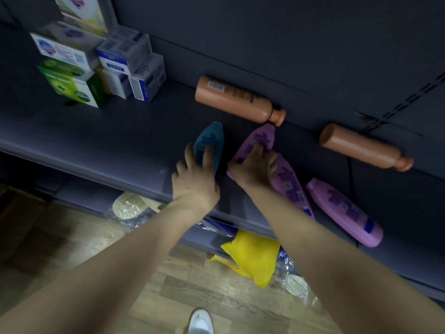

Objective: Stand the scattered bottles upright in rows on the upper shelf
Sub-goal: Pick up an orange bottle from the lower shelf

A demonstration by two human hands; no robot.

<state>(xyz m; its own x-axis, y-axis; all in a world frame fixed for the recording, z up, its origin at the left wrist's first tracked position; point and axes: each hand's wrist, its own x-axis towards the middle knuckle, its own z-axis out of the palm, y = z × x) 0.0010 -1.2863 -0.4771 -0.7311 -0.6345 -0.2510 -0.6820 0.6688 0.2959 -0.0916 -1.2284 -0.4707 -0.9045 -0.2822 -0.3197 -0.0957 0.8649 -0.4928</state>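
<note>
Now the left hand [195,179] curls round a smooth, flattened teal bottle [211,137], and the right hand [255,168] grips a glossy purple bottle [264,138], both at the grey upper shelf [96,131].

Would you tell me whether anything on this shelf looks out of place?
Yes: the left orange bottle and right orange bottle lie sideways along the back panel, and the far-right purple bottle lies flat. The left hand grips the teal bottle, the right hand the leftmost purple bottle.
</note>
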